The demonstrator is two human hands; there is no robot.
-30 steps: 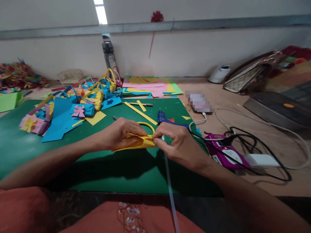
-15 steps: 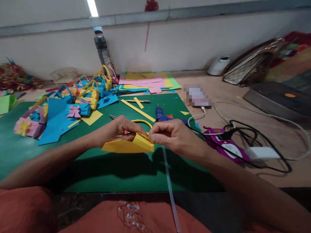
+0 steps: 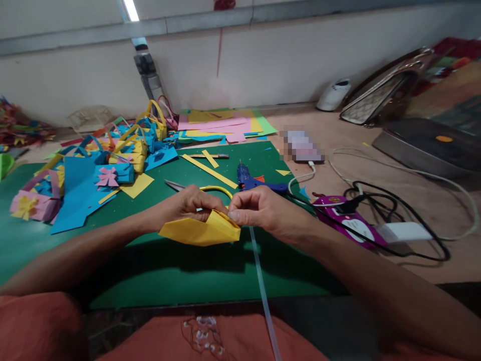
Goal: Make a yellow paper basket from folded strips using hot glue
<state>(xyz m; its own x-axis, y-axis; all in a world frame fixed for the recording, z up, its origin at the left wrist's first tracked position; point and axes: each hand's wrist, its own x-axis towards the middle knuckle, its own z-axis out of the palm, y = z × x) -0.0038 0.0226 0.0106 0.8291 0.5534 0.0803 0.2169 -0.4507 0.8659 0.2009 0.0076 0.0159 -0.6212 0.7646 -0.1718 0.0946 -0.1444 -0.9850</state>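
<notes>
A folded yellow paper box (image 3: 201,231) is held above the green cutting mat (image 3: 158,286). My left hand (image 3: 191,203) is closed on its far side, with some fingers inside the fold. The thumb and fingers of my right hand (image 3: 253,208) pinch the box's right end. Just behind my hands lie scissors (image 3: 216,188) with yellow handles, partly hidden by them. A blue glue gun (image 3: 244,176) rests behind my right hand. Below that hand, a long translucent glue stick (image 3: 262,286) reaches over the mat's near edge.
Finished paper baskets (image 3: 130,150) and a blue sheet (image 3: 77,195) lie at the left. Yellow strips (image 3: 210,171) and a craft knife (image 3: 210,156) lie beyond my hands. Stacked coloured paper (image 3: 225,123) is at the back. A purple power strip (image 3: 345,220) with cables and a phone (image 3: 302,145) are on the right.
The whole view has shifted slightly. The yellow paper box has tipped a little, showing more of its near side. Both hands keep their hold on it.
</notes>
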